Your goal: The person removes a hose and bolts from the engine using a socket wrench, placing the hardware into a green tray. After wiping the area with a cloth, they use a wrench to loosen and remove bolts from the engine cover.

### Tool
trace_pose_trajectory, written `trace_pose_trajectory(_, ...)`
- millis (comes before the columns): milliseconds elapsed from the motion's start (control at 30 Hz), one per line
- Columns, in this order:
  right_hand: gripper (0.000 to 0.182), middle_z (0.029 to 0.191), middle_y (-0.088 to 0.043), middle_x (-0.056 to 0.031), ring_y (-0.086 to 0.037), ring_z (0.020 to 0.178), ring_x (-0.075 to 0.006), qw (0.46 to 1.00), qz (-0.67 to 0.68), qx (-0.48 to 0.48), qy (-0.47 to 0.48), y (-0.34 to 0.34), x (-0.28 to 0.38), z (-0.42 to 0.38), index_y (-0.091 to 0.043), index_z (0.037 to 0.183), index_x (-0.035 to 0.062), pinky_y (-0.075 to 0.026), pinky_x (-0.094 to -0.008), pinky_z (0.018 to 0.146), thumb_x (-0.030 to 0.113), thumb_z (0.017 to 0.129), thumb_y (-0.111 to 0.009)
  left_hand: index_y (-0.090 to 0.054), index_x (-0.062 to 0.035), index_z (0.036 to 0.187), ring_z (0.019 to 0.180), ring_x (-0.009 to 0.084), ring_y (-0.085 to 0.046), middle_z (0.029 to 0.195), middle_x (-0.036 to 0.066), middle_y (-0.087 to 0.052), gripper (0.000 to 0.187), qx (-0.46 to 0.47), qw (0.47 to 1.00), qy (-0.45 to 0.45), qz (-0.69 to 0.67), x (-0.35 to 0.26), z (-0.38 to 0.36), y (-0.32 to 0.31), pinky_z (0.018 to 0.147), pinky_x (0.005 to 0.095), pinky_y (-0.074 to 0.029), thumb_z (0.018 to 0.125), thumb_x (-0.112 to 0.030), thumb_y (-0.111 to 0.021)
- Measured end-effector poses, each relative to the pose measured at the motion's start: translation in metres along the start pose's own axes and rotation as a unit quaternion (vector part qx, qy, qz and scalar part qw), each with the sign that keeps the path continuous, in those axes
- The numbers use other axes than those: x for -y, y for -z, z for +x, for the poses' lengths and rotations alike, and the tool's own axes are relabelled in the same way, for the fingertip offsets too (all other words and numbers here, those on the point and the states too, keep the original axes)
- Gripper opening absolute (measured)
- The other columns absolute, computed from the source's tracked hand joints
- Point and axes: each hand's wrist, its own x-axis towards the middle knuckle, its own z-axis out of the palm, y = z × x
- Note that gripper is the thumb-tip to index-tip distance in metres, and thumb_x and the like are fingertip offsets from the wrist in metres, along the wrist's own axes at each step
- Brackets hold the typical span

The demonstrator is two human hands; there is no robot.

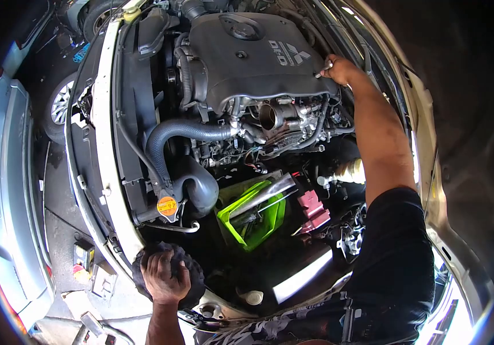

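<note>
My left hand (pixel 163 276) is closed on a bunched dark cloth (pixel 192 282) at the front edge of the engine bay. Farther off, at the right edge of the black engine cover (pixel 247 57), my right hand (pixel 334 70) has its fingers closed around a small light-coloured object (pixel 319 75), too small to name. The arm reaches across the right side of the bay. An open throttle opening (pixel 267 116) shows below the cover, beside a thick black hose (pixel 189 131).
A bright green tray (pixel 232 233) holding tools sits low in the bay, with a pink part (pixel 313 211) to its right. Near the front bar is a radiator cap (pixel 167 206). A silver car (pixel 14 201) stands at the left; boxes (pixel 83 254) lie on the floor.
</note>
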Motion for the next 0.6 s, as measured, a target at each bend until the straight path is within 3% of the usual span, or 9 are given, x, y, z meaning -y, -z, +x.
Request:
trace_pose_trajectory(67,0.056,0.126,-0.062,-0.0201,-0.064,0.111,-0.0293,0.999,-0.024,-0.042,0.017,-0.016,-0.017,0.019,-0.054,0.133,0.0059,-0.054,-0.0427,0.085,0.041,0.092,-0.069,-0.061,-0.0022,0.107,0.094,0.0365,-0.064,0.098,0.016,-0.067,0.037,-0.001,1.000,-0.005,-0.002,0.000,0.001,0.001,0.093,0.0497,-0.043,0.072,-0.013,-0.067)
trace_pose_trajectory(167,0.048,0.111,-0.066,-0.0151,-0.063,0.094,-0.0221,0.954,0.141,0.194,-0.182,0.020,0.012,0.001,-0.061,0.120,0.0081,-0.052,-0.0397,0.074,0.047,0.093,-0.067,-0.061,-0.0026,0.107,0.094,0.0361,-0.064,0.099,0.016,-0.067,0.037,-0.001,1.000,-0.005,-0.003,-0.001,0.000,0.001,0.093,0.0495,-0.043,0.072,-0.013,-0.068)
trace_pose_trajectory(267,0.045,0.093,-0.065,-0.0093,-0.055,0.074,-0.0170,0.925,0.287,0.086,-0.232,0.013,0.014,0.001,-0.066,0.103,0.0074,-0.047,-0.0354,0.065,0.051,0.094,-0.065,-0.061,-0.0030,0.107,0.094,0.0360,-0.064,0.099,0.016,-0.067,0.037,-0.001,1.000,-0.003,0.001,-0.001,0.000,0.002,0.094,0.0493,-0.043,0.072,-0.013,-0.068)
trace_pose_trajectory(300,0.040,0.086,-0.065,-0.0071,-0.052,0.069,-0.0170,0.913,0.303,0.139,-0.236,0.017,0.015,0.005,-0.068,0.093,0.0070,-0.045,-0.0347,0.062,0.047,0.092,-0.067,-0.061,-0.0031,0.107,0.094,0.0360,-0.063,0.100,0.016,-0.067,0.037,0.003,1.000,-0.001,0.003,-0.001,0.000,0.002,0.094,0.0494,-0.043,0.072,-0.013,-0.068)
trace_pose_trajectory(400,0.035,0.087,-0.064,-0.0079,-0.054,0.072,-0.0191,0.967,0.103,0.164,-0.165,0.022,0.020,0.003,-0.068,0.092,0.0045,-0.046,-0.0371,0.064,0.039,0.091,-0.069,-0.062,-0.0029,0.107,0.095,0.0365,-0.063,0.100,0.016,-0.067,0.037,0.006,1.000,-0.001,0.007,-0.001,0.002,0.002,0.094,0.0496,-0.043,0.072,-0.013,-0.068)
trace_pose_trajectory(433,0.028,0.098,-0.069,-0.0135,-0.062,0.080,-0.0254,0.982,-0.035,0.130,-0.134,0.030,0.038,-0.007,-0.070,0.100,0.0013,-0.051,-0.0419,0.070,0.028,0.090,-0.069,-0.062,-0.0028,0.106,0.095,0.0367,-0.063,0.100,0.016,-0.067,0.036,0.009,1.000,0.000,0.007,-0.002,0.001,0.002,0.094,0.0496,-0.043,0.072,-0.012,-0.068)
trace_pose_trajectory(500,0.030,0.106,-0.070,-0.0178,-0.066,0.090,-0.0316,0.959,-0.264,0.092,0.037,-0.001,-0.004,0.041,-0.069,0.110,0.0003,-0.053,-0.0444,0.079,0.022,0.090,-0.066,-0.062,-0.0024,0.106,0.096,0.0371,-0.063,0.101,0.016,-0.067,0.036,0.009,1.000,0.001,0.001,-0.001,0.000,0.000,0.094,0.0496,-0.043,0.072,-0.012,-0.068)
trace_pose_trajectory(567,0.035,0.113,-0.068,-0.0229,-0.066,0.099,-0.0383,0.953,-0.287,0.044,0.091,-0.013,-0.017,0.052,-0.064,0.118,-0.0001,-0.054,-0.0466,0.086,0.017,0.087,-0.064,-0.063,-0.0015,0.105,0.096,0.0376,-0.063,0.101,0.017,-0.067,0.035,0.008,1.000,0.004,-0.002,0.002,-0.002,-0.002,0.094,0.0494,-0.043,0.072,-0.012,-0.068)
trace_pose_trajectory(600,0.039,0.116,-0.066,-0.0258,-0.065,0.104,-0.0418,0.978,-0.200,0.017,0.056,-0.008,-0.011,0.038,-0.061,0.121,0.0000,-0.053,-0.0476,0.087,0.015,0.085,-0.064,-0.063,-0.0014,0.105,0.096,0.0377,-0.063,0.101,0.017,-0.067,0.035,0.010,1.000,0.003,0.003,0.001,-0.002,-0.002,0.093,0.0493,-0.044,0.072,-0.012,-0.068)
